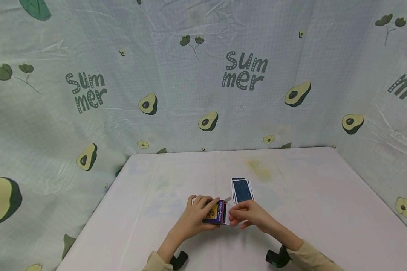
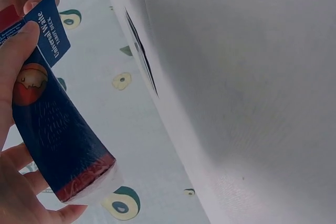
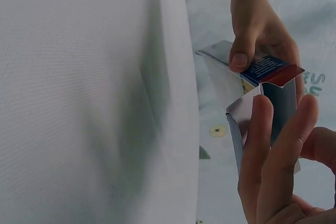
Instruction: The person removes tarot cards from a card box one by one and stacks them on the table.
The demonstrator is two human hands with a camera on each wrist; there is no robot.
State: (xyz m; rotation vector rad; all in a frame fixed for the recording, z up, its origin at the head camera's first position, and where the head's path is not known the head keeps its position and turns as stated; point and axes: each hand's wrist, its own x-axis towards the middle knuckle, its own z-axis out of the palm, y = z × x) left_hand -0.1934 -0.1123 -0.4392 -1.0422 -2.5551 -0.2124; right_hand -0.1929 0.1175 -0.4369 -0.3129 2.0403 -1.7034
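My left hand (image 1: 198, 216) grips a dark blue tarot card box (image 2: 68, 135) with a yellow picture, its thumb along one side and its fingers along the other. "Universal Waite Tarot Deck" is printed on the box. At the box's right end the flaps stand out, and the white inside of one flap (image 1: 228, 210) shows. My right hand (image 1: 249, 214) holds this end flap with bent fingers; the thumb's contact is partly hidden in the right wrist view. Clear wrap (image 2: 100, 190) clings to the box's other end.
Just beyond the right hand, a small stack of blue-backed cards (image 1: 242, 190) with white borders lies face down on the white-covered table (image 1: 308, 188). A printed cloth (image 1: 176, 82) hangs behind and at the sides. Black wrist devices (image 1: 278, 259) sit under both forearms.
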